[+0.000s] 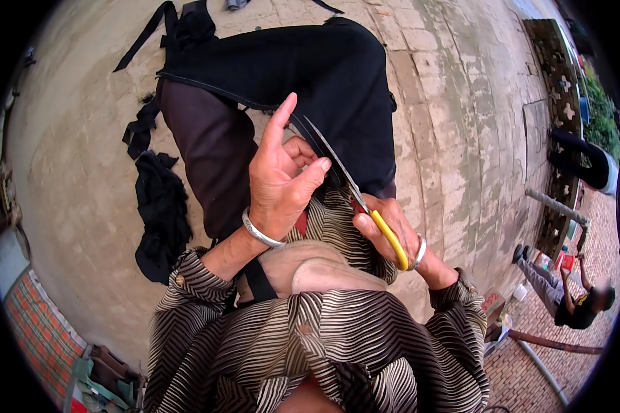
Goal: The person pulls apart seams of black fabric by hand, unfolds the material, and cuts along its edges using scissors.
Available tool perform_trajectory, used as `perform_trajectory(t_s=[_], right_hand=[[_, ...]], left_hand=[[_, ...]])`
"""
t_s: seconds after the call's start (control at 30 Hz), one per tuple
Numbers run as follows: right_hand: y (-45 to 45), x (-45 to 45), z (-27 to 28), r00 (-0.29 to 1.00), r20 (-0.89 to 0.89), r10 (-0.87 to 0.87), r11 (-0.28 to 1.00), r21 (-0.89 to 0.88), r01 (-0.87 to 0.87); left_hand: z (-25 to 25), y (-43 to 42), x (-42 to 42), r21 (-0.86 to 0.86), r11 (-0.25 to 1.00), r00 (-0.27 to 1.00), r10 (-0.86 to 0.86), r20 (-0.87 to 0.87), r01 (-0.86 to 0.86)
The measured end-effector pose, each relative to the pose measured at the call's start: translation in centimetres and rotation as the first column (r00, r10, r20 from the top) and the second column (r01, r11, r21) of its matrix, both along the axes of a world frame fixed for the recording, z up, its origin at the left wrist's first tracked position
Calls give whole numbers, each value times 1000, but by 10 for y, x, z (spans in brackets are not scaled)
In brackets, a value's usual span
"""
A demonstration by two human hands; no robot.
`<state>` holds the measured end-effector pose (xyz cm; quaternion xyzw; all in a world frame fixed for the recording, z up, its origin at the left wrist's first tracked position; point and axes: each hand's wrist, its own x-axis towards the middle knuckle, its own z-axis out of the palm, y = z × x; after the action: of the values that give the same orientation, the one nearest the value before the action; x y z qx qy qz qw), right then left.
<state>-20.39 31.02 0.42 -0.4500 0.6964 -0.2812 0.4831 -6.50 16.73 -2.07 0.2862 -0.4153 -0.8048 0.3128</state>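
Note:
Yellow-handled scissors (387,237) are in my right hand (391,227), their long blades pointing up and left over black cloth (310,58). The blades look nearly closed, along the cloth's edge. That cloth is draped across my knees and thighs. My left hand (282,175) is beside the blades, index finger stretched forward and thumb out to the side. Its other fingers curl near the cloth's edge; I cannot make out any hold on it. Each wrist wears a silver-coloured bangle.
On the paved ground (434,138) to my left lies a crumpled black cloth piece (162,213). Black straps (145,41) lie beyond my knee. A plaid cloth (40,334) is at lower left. Another person (572,303) is at far right, near a pierced block wall (561,76).

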Motion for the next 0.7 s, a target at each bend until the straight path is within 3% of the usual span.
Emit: perform_trajectory(t_s=[0.1,0.37,0.53,0.7], right_hand=[[5,-2,-3,1000,-2,2,1000,22,-1],[11,-7,-5,992,-70,103,995,0,-103],[3,-14,0,978,119,173,983,44,-180],[-6,-13,-1,976,135,169,982,64,-178]], left_hand=[[-3,-6,4,-81,996,999,-33,39,36],[-3,-13,1,-85,996,999,-6,52,10],[-3,-12,4,-58,998,998,-5,61,8],[-2,-14,5,-65,998,999,-9,49,13]])
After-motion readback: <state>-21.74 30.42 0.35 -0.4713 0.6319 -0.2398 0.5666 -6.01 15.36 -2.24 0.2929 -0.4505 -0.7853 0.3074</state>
